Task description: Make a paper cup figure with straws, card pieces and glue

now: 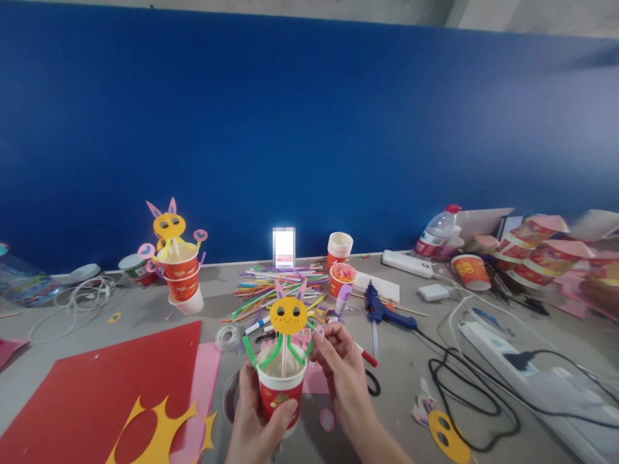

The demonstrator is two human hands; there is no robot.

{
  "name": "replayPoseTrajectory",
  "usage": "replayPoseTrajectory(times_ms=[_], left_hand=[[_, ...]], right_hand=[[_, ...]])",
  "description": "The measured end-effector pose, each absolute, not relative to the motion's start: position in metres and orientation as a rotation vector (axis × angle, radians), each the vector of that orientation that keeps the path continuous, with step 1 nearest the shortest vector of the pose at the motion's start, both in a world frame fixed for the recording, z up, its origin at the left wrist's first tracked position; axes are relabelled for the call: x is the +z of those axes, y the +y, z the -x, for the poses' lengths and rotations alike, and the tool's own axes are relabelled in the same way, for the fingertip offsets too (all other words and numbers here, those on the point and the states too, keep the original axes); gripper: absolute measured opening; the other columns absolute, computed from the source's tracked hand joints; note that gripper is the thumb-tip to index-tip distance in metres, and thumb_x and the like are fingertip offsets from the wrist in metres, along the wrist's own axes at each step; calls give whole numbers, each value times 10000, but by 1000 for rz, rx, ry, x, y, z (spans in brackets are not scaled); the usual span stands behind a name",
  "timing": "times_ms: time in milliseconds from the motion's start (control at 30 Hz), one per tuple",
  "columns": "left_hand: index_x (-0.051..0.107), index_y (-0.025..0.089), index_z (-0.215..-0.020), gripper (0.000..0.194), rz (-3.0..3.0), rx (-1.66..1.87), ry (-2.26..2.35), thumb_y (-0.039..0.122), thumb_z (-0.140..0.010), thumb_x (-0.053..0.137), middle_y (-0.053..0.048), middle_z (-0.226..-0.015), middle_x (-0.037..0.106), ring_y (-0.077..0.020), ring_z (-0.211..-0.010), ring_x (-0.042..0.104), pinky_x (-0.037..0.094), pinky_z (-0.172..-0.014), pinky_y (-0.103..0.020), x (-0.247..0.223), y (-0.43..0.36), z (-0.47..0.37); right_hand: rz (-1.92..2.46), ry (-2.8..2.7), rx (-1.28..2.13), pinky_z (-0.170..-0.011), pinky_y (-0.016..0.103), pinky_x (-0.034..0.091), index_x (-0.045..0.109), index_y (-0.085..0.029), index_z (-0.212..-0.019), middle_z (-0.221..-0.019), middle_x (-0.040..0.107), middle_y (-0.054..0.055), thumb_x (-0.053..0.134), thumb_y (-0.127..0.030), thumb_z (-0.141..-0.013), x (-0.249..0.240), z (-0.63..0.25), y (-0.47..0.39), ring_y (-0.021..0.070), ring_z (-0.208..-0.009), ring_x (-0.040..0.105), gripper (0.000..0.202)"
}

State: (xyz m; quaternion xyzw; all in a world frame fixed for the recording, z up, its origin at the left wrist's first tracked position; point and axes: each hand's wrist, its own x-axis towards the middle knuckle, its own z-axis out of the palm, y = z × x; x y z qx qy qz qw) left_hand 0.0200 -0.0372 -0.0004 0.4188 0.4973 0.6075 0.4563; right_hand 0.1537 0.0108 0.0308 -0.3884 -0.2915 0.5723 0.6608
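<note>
My left hand (254, 422) is wrapped around a red paper cup (280, 393) low in the middle of the view. From the cup rises a white straw with a yellow paper bunny face (289, 314), pink ears and green straw arms. My right hand (338, 361) pinches the small pink paper piece (318, 330) at the tip of the right green arm. A finished bunny figure (176, 251) on stacked red cups stands at the back left.
Red card sheet (97, 386) and cut yellow paper (159, 432) lie left. Coloured straws (275, 287), tape roll (228, 336), stacked cups (340, 248), blue glue gun (380, 309), black cables (464, 386), power strip (527, 380), water bottle (438, 229) and several cups fill the grey table.
</note>
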Motion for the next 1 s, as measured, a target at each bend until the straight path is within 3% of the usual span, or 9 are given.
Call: replayPoseTrajectory(times_ms=[100, 600, 1000], left_hand=[[507, 196, -1155, 591, -1059, 1504, 1254, 481, -704, 760, -106, -1151, 662, -268, -1043, 645, 499, -911, -335, 1, -38, -21], [507, 197, -1186, 619, -1115, 1511, 1246, 441, -685, 777, -110, -1132, 666, -274, -1043, 626, 489, -923, -356, 5, -40, -21], [495, 195, -1196, 627, -1120, 1505, 1249, 445, -692, 773, -122, -1162, 660, -292, -1073, 615, 481, -955, -398, 3, -39, -20]], right_hand=[[854, -703, 1346, -613, 248, 444, 642, -215, -818, -727, 634, -20, 831, -403, -751, 30, -153, 11, 131, -618, 556, 275], [807, -714, 1357, -608, 247, 429, 616, -199, -693, -631, 584, -28, 784, -404, -808, 27, -156, 11, 123, -583, 525, 289], [868, -792, 1220, -547, 225, 399, 651, -191, -707, -617, 597, -28, 826, -391, -761, 29, -158, 12, 106, -544, 507, 272]])
